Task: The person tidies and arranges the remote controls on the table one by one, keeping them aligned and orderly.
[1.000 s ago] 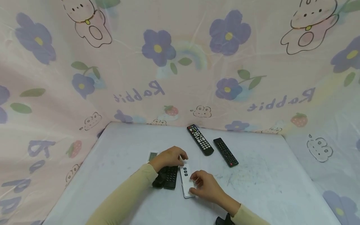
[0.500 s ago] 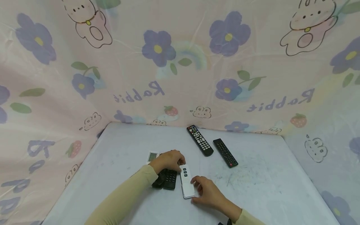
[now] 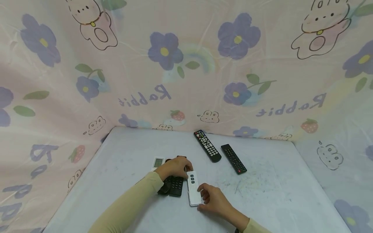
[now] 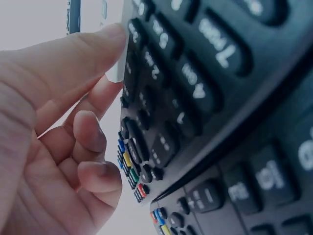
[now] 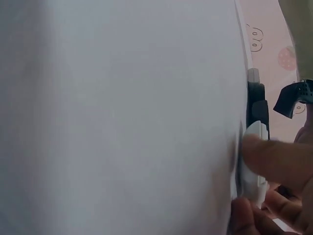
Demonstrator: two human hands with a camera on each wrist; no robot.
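A slim white remote control (image 3: 193, 189) with several dark buttons lies lengthwise between the hands. My left hand (image 3: 175, 166) pinches its far end; in the left wrist view the thumb (image 4: 98, 46) presses the white edge, with a finger behind it. The right hand (image 3: 215, 199) grips the near right side with curled fingers, the thumb at the near corner. In the right wrist view, that thumb (image 5: 274, 156) covers part of the remote's side. Black remotes (image 4: 186, 78) lie side by side right beside the left hand; in the head view one black remote (image 3: 176, 187) shows below that hand.
A white remote with a screen (image 3: 158, 162) lies left of the left hand, partly hidden. Farther back are a black remote with pale buttons (image 3: 207, 145) and a thinner black remote (image 3: 234, 159). A printed curtain (image 3: 186, 74) rises behind the white table (image 3: 134, 145).
My left fingers have come down and back onto the white remote's far end. The right hand has shifted slightly toward its near corner. The remote has hardly moved.
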